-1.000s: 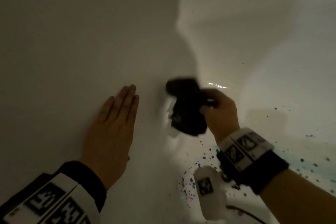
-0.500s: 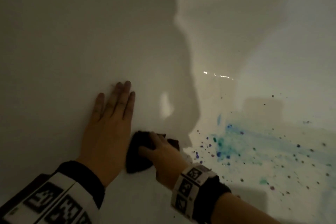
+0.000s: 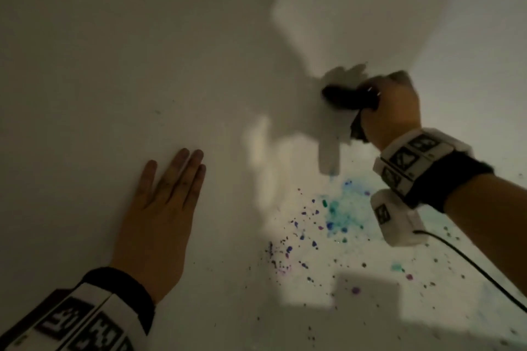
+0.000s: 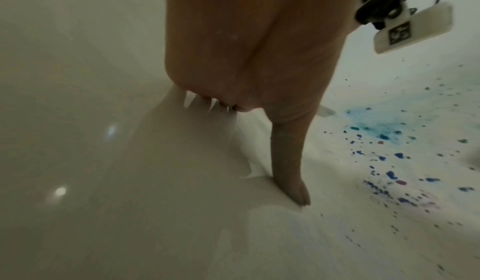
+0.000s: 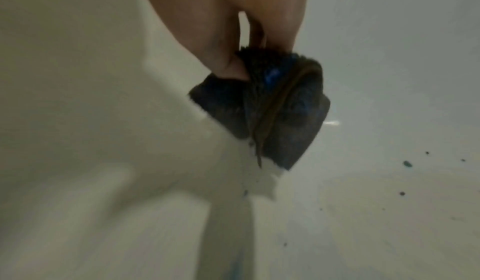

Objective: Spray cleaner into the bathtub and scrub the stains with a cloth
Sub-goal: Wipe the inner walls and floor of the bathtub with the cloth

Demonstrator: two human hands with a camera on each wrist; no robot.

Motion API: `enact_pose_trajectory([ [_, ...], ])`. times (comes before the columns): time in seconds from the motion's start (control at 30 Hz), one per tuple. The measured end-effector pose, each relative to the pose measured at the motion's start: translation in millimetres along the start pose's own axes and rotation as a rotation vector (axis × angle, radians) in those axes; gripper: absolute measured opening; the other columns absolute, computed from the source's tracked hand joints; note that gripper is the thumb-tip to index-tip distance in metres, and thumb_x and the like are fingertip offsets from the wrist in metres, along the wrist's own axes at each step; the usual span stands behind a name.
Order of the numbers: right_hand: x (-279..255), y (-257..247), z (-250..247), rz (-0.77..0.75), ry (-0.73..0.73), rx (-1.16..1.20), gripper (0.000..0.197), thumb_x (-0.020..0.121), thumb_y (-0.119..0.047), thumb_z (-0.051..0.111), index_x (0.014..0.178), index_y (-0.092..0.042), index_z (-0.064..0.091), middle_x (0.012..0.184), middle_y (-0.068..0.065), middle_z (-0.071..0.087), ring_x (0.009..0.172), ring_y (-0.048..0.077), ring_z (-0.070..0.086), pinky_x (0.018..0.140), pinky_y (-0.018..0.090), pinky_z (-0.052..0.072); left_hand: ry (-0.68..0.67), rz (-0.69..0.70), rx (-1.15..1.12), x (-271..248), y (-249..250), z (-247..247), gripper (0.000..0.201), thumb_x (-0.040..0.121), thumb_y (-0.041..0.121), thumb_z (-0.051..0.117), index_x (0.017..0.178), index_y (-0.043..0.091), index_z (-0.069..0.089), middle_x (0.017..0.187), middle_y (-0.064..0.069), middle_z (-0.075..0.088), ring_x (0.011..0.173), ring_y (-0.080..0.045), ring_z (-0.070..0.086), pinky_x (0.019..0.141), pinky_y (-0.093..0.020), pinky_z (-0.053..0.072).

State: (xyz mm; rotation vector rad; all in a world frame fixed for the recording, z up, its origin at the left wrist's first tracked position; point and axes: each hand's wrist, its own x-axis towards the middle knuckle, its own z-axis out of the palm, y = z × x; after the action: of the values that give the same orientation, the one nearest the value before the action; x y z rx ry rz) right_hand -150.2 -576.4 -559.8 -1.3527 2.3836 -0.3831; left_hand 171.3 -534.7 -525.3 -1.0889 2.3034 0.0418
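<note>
- The right hand has its grip closed around a dark, fuzzy bunched cloth, pressing it against the far wall of the glossy white bathtub.
- The left hand lies flat on the tub's left wall, fingers straight and close together, its grip open and holding nothing.
- Only the right wrist view shows the cloth close up: folded over on itself, with a thin brownish edge seam and a small bright blue patch, the fingers pinching its upper part.
- Only the left wrist view shows the left hand from below, thumb stretched down to touch the tub surface, with a faint reflection under the fingertips.
- The head view alone takes in both hands at once, well apart, with the blue, teal and purple paint-like stains spattered on the tub floor between and nearer than the cloth.
- A white tagged wrist device with a black cable hangs under the right forearm.
</note>
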Motion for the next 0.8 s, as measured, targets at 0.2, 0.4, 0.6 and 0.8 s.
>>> enact_pose_trajectory([
  [0.2, 26.2, 5.7, 28.3, -0.024, -0.161, -0.036, 0.04, 0.089, -0.016, 0.053, 0.128, -0.011, 0.048, 0.129, 0.016, 0.041, 0.117, 0.033, 0.043, 0.099, 0.041, 0.038, -0.202, -0.109, 0.064, 3.4, 8.2, -4.6, 0.133, 0.06, 0.033, 0.078, 0.139, 0.002, -0.024, 0.15, -0.015, -0.031, 0.139, -0.034, -0.025, 0.106, -0.055, -0.024],
  [0.4, 3.8, -6.1, 67.6, -0.191, -0.408, -0.375, 0.041, 0.092, -0.049, 0.044, 0.118, -0.02, 0.057, 0.124, 0.012, 0.037, 0.11, 0.036, 0.04, 0.092, 0.039, 0.038, -0.286, -0.121, 0.131, 10.3, 15.6, -3.8, 0.119, 0.084, 0.04, 0.058, 0.129, 0.0, -0.044, 0.13, -0.018, -0.056, 0.126, -0.038, -0.044, 0.09, -0.058, -0.033],
  [0.6, -96.7, -8.4, 95.5, -0.548, -0.568, -0.46, 0.037, 0.098, -0.027, 0.039, 0.133, -0.018, 0.044, 0.142, 0.011, 0.032, 0.119, 0.032, 0.04, 0.102, 0.038, 0.036, -0.278, -0.114, 0.103, 9.7, 14.6, -4.1, 0.12, 0.082, 0.041, 0.059, 0.131, 0.001, -0.042, 0.132, -0.017, -0.054, 0.128, -0.037, -0.042, 0.089, -0.058, -0.033],
  [0.8, -123.4, 0.7, 63.4, -0.573, -0.756, -0.339, 0.03, 0.092, -0.027, 0.05, 0.116, -0.012, 0.059, 0.121, 0.01, 0.048, 0.107, 0.028, 0.052, 0.091, 0.034, 0.044, -0.304, -0.103, 0.094, 9.4, 13.1, -5.6, 0.122, 0.081, 0.043, 0.06, 0.129, 0.001, -0.044, 0.132, -0.017, -0.054, 0.127, -0.038, -0.043, 0.088, -0.058, -0.033],
])
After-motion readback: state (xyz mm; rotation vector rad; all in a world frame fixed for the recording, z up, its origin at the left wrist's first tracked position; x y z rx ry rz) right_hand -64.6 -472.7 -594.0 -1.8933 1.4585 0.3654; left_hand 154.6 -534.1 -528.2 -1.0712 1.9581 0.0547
